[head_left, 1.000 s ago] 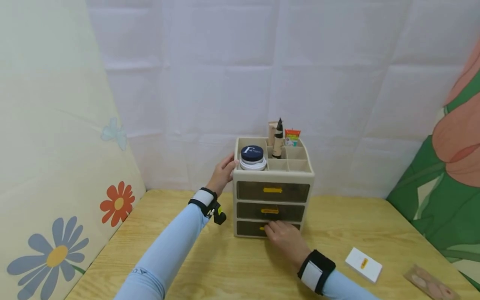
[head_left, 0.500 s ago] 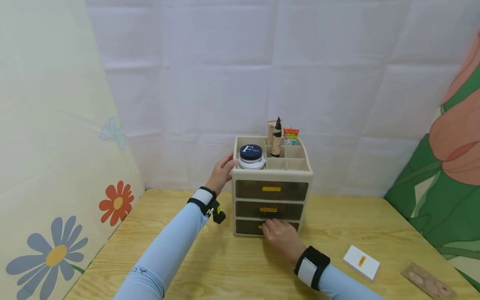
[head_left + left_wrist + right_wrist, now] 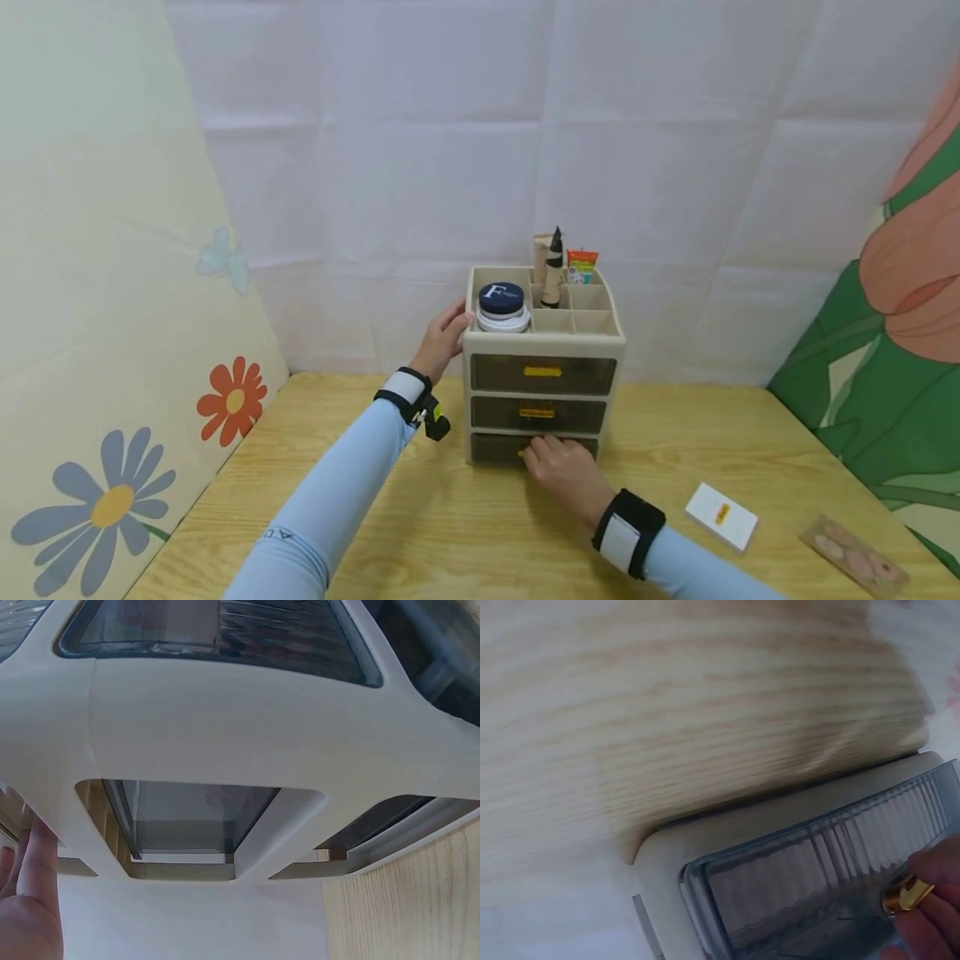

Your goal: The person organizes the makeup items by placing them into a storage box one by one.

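Note:
A cream desktop drawer organizer with dark see-through drawers stands on the table. My left hand rests against its left side near the top; in the left wrist view, the fingers lie extended along the cream frame. Low at the front, my right hand pinches the gold handle of the bottom drawer. That drawer's front stands slightly out from the frame in the right wrist view. The top drawer and middle drawer look closed.
The organizer's top holds a navy-lidded jar, a beige tube with a black tip and a red-green packet. To the right lie a white box and a flat brownish packet. Fabric-covered walls surround the table.
The bottom drawer has come out very slightly with my right hand on its handle. My left hand keeps its place on the organizer's side. The head view has shifted a little.

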Demonstrator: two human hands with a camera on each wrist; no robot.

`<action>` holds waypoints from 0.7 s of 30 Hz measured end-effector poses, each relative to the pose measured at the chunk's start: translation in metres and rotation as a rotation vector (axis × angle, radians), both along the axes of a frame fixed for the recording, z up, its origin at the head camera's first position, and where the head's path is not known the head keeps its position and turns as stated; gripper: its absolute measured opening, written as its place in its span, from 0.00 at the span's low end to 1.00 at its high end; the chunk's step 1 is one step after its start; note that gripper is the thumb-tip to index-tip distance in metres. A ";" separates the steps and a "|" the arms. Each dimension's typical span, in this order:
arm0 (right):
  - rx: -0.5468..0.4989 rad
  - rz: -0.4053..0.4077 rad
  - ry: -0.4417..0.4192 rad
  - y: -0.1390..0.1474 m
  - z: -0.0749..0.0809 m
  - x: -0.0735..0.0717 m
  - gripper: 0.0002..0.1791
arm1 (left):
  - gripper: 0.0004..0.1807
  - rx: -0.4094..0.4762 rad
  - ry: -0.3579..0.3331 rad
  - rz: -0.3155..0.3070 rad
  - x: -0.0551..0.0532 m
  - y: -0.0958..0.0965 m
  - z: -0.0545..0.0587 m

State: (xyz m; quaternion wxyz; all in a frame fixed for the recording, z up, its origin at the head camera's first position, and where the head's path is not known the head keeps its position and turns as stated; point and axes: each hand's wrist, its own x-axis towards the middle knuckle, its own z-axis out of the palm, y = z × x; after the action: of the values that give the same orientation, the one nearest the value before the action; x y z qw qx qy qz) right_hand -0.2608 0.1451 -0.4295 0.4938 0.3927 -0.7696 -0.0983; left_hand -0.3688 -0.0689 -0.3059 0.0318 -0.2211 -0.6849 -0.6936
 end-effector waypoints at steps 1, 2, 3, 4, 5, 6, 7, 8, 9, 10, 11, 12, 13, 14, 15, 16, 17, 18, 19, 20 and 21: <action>-0.001 0.005 -0.003 0.000 0.000 0.002 0.32 | 0.32 0.005 0.001 -0.005 0.000 0.000 0.000; -0.002 0.009 -0.004 0.000 0.001 0.004 0.31 | 0.32 0.003 0.000 -0.003 -0.001 0.000 0.000; -0.002 0.012 -0.005 0.001 0.001 0.006 0.31 | 0.32 0.006 0.001 -0.006 -0.001 0.000 0.000; -0.002 0.018 -0.008 0.001 0.002 0.008 0.31 | 0.32 0.005 0.002 -0.006 -0.002 0.001 0.000; -0.003 0.025 -0.008 0.001 0.002 0.010 0.30 | 0.32 0.011 0.002 -0.009 -0.002 0.001 0.000; 0.000 0.030 -0.005 0.001 0.002 0.012 0.30 | 0.32 0.019 0.002 -0.012 -0.002 0.001 0.000; 0.000 0.036 -0.002 0.000 0.002 0.014 0.30 | 0.32 0.026 0.002 -0.014 -0.003 0.001 0.000; 0.002 0.040 0.005 0.000 0.003 0.017 0.30 | 0.32 0.028 0.001 -0.013 -0.002 0.001 0.000; 0.003 0.045 0.001 0.000 0.003 0.019 0.30 | 0.31 0.034 -0.002 -0.020 0.001 0.000 0.002; 0.003 0.046 -0.005 0.000 0.003 0.022 0.31 | 0.31 0.032 -0.003 -0.017 0.001 0.000 0.002; 0.004 0.046 -0.005 -0.001 0.003 0.024 0.31 | 0.31 0.031 -0.005 -0.016 0.001 0.000 0.002; 0.004 0.048 -0.008 -0.001 0.003 0.026 0.31 | 0.31 0.027 -0.008 -0.013 0.001 -0.001 0.002; 0.001 0.052 -0.015 -0.001 0.003 0.029 0.31 | 0.31 0.024 -0.009 -0.011 0.001 -0.001 0.003; -0.002 0.053 -0.022 -0.001 0.002 0.031 0.31 | 0.31 0.018 -0.010 -0.009 0.002 -0.001 0.003; -0.003 0.052 -0.030 -0.001 0.002 0.033 0.31 | 0.31 0.011 -0.012 -0.003 0.002 -0.001 0.003; -0.004 0.053 -0.030 -0.001 0.002 0.036 0.31 | 0.31 0.008 -0.010 0.003 -0.001 -0.001 0.001; -0.005 0.056 -0.029 -0.001 0.002 0.038 0.31 | 0.31 0.005 -0.010 0.003 0.000 -0.001 0.001; -0.006 0.059 -0.032 -0.001 0.002 0.040 0.31 | 0.32 0.006 -0.010 0.002 0.000 0.000 0.001; -0.006 0.059 -0.038 -0.001 0.002 0.043 0.31 | 0.32 0.008 -0.009 -0.001 0.001 0.000 0.002; -0.006 0.059 -0.046 -0.001 0.002 0.045 0.31 | 0.32 0.009 -0.009 -0.002 0.002 0.000 0.002; -0.002 0.057 -0.053 -0.001 0.002 0.048 0.31 | 0.32 0.011 -0.008 -0.004 0.002 0.000 0.002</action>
State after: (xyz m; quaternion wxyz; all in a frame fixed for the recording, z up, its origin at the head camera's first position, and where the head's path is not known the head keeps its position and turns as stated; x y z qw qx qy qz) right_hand -0.2131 0.1439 -0.4275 0.4763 0.4165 -0.7710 -0.0730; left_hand -0.3673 -0.0690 -0.3043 0.0288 -0.2194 -0.6806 -0.6984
